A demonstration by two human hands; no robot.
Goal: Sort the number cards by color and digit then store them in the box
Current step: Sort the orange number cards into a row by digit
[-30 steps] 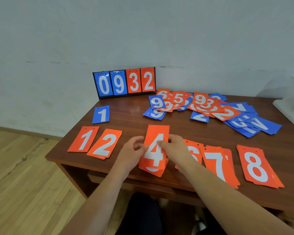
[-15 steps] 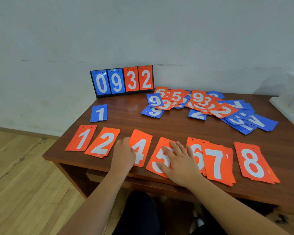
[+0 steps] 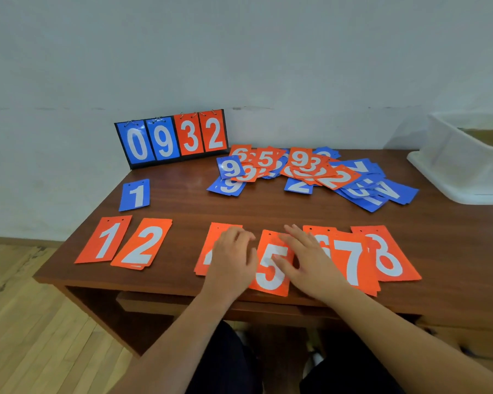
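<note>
Orange and flat, the 5 card [image 3: 271,268] is lying by the near edge of the table [image 3: 239,211], long axis running near to far, punched top pointing far. I am pressing my right hand [image 3: 308,263], fingers straight, on its right side. My left hand [image 3: 232,257] is resting flat on the 4 card [image 3: 208,251] just left.

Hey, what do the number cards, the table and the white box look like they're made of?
Number cards: probably thin plastic or laminated card. They look flat and stiff, with a faint sheen and punched holes along the top.
Table: wood or wood veneer, reddish-brown with grain streaks and a semi-gloss finish.
Box: translucent whitish plastic. Something brownish shows dimly inside.
</note>
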